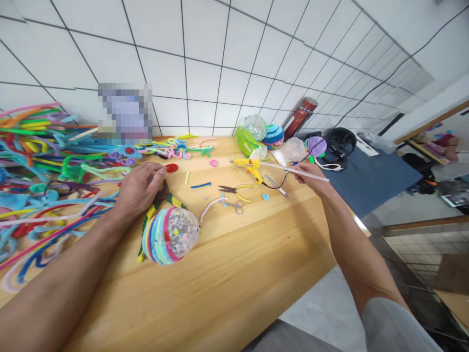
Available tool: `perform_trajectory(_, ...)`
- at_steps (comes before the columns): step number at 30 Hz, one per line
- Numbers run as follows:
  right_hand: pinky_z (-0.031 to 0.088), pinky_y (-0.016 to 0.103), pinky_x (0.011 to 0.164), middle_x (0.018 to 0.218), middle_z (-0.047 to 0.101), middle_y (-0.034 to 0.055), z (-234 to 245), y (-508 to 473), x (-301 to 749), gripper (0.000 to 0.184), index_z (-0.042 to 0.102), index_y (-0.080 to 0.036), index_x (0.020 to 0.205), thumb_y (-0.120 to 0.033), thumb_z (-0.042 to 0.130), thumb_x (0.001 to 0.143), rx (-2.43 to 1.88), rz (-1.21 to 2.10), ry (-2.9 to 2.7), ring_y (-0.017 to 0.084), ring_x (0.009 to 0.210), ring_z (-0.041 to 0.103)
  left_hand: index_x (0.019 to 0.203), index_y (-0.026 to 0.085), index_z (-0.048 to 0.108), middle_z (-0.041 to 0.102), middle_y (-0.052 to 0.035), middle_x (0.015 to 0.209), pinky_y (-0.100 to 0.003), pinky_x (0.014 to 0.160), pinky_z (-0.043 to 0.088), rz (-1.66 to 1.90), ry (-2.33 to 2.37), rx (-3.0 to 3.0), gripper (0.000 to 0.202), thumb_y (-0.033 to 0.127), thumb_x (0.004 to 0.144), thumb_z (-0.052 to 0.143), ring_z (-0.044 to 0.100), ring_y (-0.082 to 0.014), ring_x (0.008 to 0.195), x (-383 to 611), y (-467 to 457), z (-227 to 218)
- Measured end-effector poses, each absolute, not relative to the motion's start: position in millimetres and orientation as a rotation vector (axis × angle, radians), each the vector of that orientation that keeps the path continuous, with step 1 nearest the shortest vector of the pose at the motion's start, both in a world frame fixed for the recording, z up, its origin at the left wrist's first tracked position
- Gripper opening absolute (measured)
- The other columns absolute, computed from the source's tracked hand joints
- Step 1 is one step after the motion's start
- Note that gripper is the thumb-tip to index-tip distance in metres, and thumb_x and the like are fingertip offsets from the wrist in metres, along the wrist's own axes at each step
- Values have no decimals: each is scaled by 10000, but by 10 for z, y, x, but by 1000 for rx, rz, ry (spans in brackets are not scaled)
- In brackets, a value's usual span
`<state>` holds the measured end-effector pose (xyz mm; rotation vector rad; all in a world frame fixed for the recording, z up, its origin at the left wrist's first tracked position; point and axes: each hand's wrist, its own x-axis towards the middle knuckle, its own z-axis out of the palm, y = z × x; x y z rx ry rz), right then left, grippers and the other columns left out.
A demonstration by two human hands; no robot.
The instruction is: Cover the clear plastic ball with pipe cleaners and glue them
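My left hand (141, 188) rests on the table, fingers curled down, beside the dark head of pliers with green and yellow handles (175, 200). What its fingers hold, if anything, is hidden. Partly over these pliers lies a clear ball wrapped in coloured pipe cleaners (170, 235). At the right, my right hand (311, 177) is curled just behind a long clear glue stick (282, 167), which crosses in front of it. I cannot make out what its fingers close on. The stick reaches toward the back of a yellow glue gun (251, 167) lying on its side.
Yellow-handled pliers (238, 190), small scissors (236, 206) and a pen (277, 187) lie mid-table. Many pipe cleaners (47, 195) cover the left. Along the wall stand a striped ball (274, 136) and a red flask (300, 117). A black cord (381, 80) runs upward right.
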<state>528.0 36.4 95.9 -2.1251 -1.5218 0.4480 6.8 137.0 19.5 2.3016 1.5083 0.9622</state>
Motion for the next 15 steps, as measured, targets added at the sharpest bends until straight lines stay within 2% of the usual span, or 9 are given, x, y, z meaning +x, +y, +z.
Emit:
perform_trajectory(2,494,328,654,733,699,56,940,560,5251,329,692,-214,839,-526,601,889,-2058,326,-1567,202,688,622,1029,275,684,808,-57,1099,-431,1040,587,956,1506,2294,340,504,1046,435,763,-282,1097,75,1357,205)
perform_trajectory(4,553,363,799,943,796,98,906,792,5173,310,747,-202,941,-477,607,904,-1984,220,-1640,245,879,704,1024,273,685,808,-57,1092,-429,1029,588,950,1505,2291,344,508,1045,434,764,-287,1088,80,1346,212)
perform_trajectory(8,550,438,1051,1283,815,140,821,1262,4984,392,800,-179,1186,-349,518,972,-1863,112,-1812,292,1187,721,1018,277,687,806,-49,1078,-426,1028,587,957,1498,2272,345,516,1045,440,763,-286,1072,80,1333,213)
perform_trajectory(11,498,480,1153,1344,809,138,764,1512,4912,429,802,-179,1269,-277,483,1000,-1823,85,-1946,301,1260,703,1032,271,698,808,-48,1100,-411,1055,582,965,1492,2248,346,512,1046,450,762,-269,1099,61,1329,208)
perform_trajectory(15,481,508,1171,1306,825,135,678,1680,4920,401,820,-192,1229,-266,490,1015,-1802,81,-2094,321,1249,694,1098,255,712,817,-68,1155,-427,1026,600,984,1516,2274,395,516,1086,415,771,-275,1102,14,1340,263)
